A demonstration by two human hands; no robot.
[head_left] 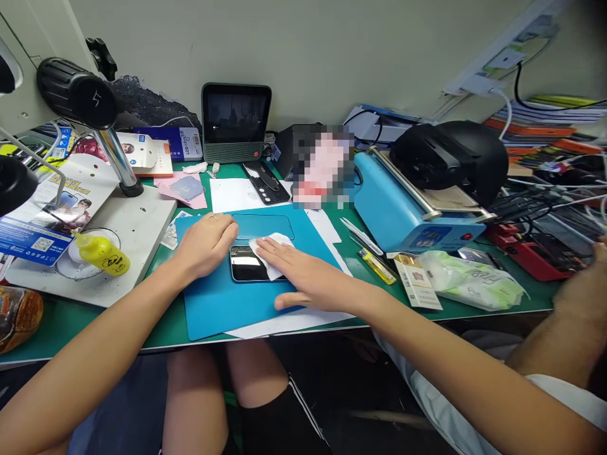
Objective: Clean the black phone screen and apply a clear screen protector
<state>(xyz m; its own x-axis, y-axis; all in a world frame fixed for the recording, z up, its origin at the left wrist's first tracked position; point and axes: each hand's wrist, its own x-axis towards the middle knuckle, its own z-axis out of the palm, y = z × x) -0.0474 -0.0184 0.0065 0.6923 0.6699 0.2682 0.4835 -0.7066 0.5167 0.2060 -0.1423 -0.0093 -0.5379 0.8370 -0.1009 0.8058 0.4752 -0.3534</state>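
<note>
Fingers outstretched on the right hand [308, 273], pressed flat over a white cloth [281, 238] on the phone [243, 268], which lies on the blue mat [208, 309]! The left hand's [207, 241] curl by its upper corner; can't tell if they grip. Behind, the purple box [171, 143] reads "LCD"; the blue leaflet [28, 239] bears a QR code.

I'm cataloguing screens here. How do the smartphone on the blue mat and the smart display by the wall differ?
The smartphone lies flat on the blue mat; the smart display stands upright. A white wipe under the right hand partly covers the smartphone, while the smart display's screen is uncovered. The smartphone looks smaller than the smart display. Both have dark, reflective screens.
</note>
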